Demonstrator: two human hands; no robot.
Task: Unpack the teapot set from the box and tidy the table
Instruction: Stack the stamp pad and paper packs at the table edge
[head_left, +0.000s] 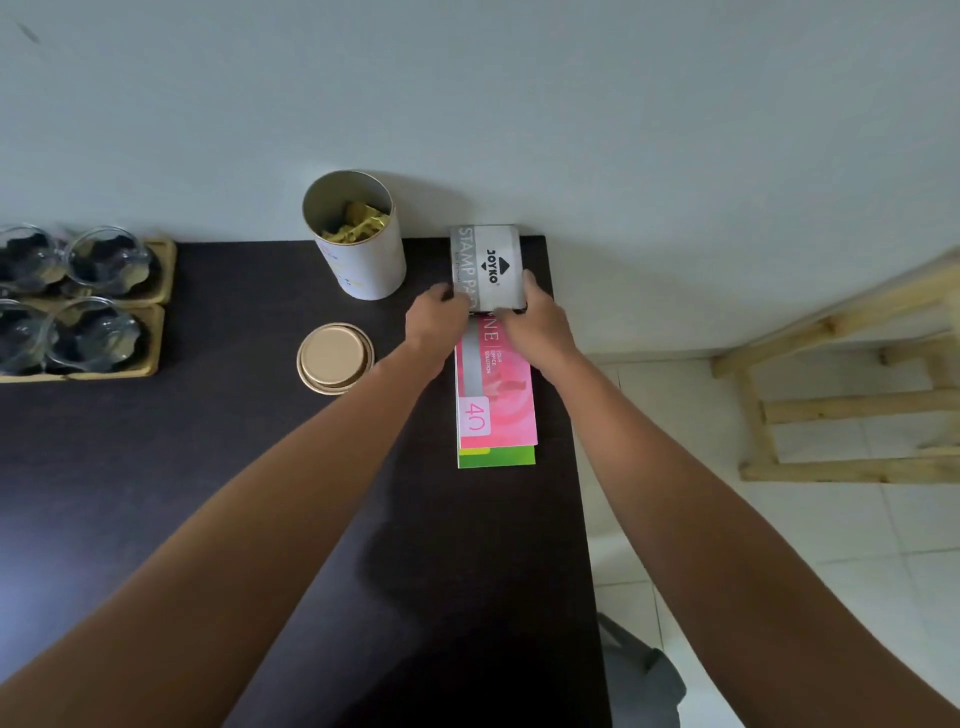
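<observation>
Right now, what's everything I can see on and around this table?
table: one, dark brown, against the wall
stamp pad box: one, silver-grey, far right of the table, held at its near end
booklets: two stacked, pink over green, in front of the box
canister: one, white, open, gold pieces inside, by the wall
lid: one, tan, lying in front of the canister
glass cups: four, clear, on wooden trays, far left
wooden frame: one, pale, on the floor, right
left hand: grips the box's left side
right hand: grips its right side
</observation>
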